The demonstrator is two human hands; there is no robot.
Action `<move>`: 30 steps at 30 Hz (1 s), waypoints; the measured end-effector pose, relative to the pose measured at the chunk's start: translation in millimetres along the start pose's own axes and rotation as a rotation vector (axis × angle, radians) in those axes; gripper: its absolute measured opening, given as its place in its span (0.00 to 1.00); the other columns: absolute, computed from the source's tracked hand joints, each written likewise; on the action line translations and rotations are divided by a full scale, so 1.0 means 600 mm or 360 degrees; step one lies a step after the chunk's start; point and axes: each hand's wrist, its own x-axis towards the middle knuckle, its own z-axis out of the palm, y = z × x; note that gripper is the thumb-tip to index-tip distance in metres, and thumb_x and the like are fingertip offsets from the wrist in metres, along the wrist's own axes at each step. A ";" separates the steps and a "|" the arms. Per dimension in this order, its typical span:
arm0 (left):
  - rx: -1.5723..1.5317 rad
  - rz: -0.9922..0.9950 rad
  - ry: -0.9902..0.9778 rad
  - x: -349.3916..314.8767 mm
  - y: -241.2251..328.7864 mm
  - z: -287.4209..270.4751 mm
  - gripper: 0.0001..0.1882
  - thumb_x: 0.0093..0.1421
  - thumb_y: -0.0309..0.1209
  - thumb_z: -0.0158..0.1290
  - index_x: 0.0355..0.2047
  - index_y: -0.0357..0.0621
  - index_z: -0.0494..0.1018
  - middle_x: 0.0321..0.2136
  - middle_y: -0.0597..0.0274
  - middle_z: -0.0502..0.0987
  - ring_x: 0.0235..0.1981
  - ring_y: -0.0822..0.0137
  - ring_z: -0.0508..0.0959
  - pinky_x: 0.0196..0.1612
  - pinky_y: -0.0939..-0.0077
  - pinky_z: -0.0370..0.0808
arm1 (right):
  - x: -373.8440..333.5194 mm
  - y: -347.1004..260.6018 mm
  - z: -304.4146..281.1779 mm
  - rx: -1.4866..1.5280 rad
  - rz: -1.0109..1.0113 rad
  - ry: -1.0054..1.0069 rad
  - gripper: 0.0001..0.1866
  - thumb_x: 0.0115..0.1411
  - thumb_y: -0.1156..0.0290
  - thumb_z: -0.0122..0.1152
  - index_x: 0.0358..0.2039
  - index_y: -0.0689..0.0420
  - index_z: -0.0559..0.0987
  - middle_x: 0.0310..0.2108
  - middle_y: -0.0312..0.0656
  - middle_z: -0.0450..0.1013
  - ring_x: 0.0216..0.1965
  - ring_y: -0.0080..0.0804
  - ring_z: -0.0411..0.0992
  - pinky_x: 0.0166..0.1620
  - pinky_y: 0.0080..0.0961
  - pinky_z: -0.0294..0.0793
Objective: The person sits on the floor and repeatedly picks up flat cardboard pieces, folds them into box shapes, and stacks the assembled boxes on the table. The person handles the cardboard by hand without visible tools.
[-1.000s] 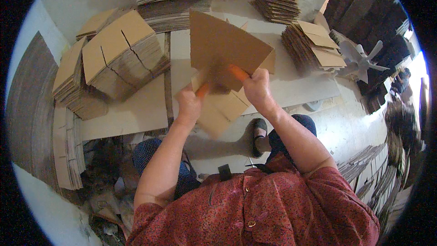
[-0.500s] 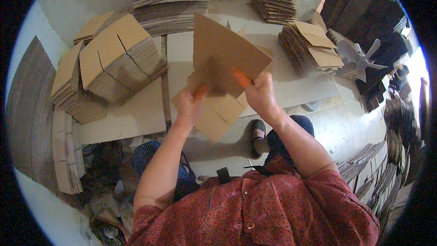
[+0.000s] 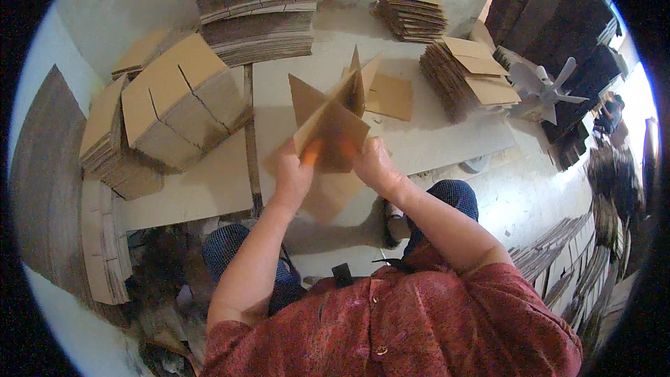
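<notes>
Between my two hands are crossing brown cardboard divider panels [image 3: 335, 122], slotted into one another and standing out at several angles. The near side of the panels is gripped by my left hand [image 3: 294, 176], its thumb wrapped in something orange. On the other side my right hand [image 3: 377, 167] grips them too, also with orange on the thumb; its other fingers are partly hidden behind the cardboard. A flat cardboard piece [image 3: 392, 98] lies on the pale work surface [image 3: 447, 141] just beyond my right hand. Below the panels a blurred cardboard sheet [image 3: 333, 194] shows.
A thick stack of slotted cardboard [image 3: 174, 73] stands at the left, with a taller stack [image 3: 258, 14] behind. Smaller stacks [image 3: 412, 10] and cut pieces [image 3: 469, 73] sit at the far right, beside a white fan [image 3: 546, 87]. More cardboard [image 3: 562, 251] lines the right floor.
The divider panels have turned and lowered, from one broad face to several crossing panels. My right hand has moved left and down, nearer my left hand.
</notes>
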 end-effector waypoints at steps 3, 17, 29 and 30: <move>-0.0214 0.0045 -0.0013 -0.001 -0.013 -0.006 0.25 0.60 0.32 0.51 0.55 0.35 0.60 0.47 0.52 0.71 0.48 0.62 0.71 0.51 0.73 0.66 | -0.012 -0.038 -0.031 -0.0476 0.0280 -0.0380 0.14 0.56 0.67 0.56 0.33 0.67 0.75 0.28 0.55 0.74 0.26 0.49 0.73 0.31 0.32 0.72; 0.0071 0.0593 -0.0434 -0.009 0.060 0.043 0.43 0.58 0.64 0.31 0.62 0.44 0.51 0.63 0.52 0.49 0.64 0.53 0.48 0.64 0.64 0.45 | 0.027 -0.020 -0.073 0.1859 0.0623 -0.0478 0.17 0.59 0.61 0.52 0.44 0.59 0.71 0.39 0.40 0.73 0.40 0.29 0.71 0.42 0.25 0.72; 0.0505 0.0601 -0.0464 -0.028 0.011 0.067 0.39 0.52 0.38 0.53 0.62 0.48 0.51 0.64 0.52 0.45 0.63 0.46 0.47 0.63 0.51 0.45 | 0.000 0.005 -0.139 0.1215 0.0399 -0.0035 0.18 0.54 0.81 0.52 0.47 0.63 0.73 0.39 0.36 0.73 0.40 0.21 0.69 0.43 0.19 0.69; 0.0487 0.0619 -0.0377 -0.031 0.003 0.064 0.39 0.52 0.40 0.54 0.62 0.48 0.51 0.64 0.51 0.45 0.63 0.45 0.47 0.62 0.49 0.45 | 0.002 -0.005 -0.167 0.1085 0.0228 0.0072 0.18 0.54 0.80 0.52 0.48 0.63 0.72 0.40 0.36 0.73 0.41 0.21 0.69 0.43 0.19 0.69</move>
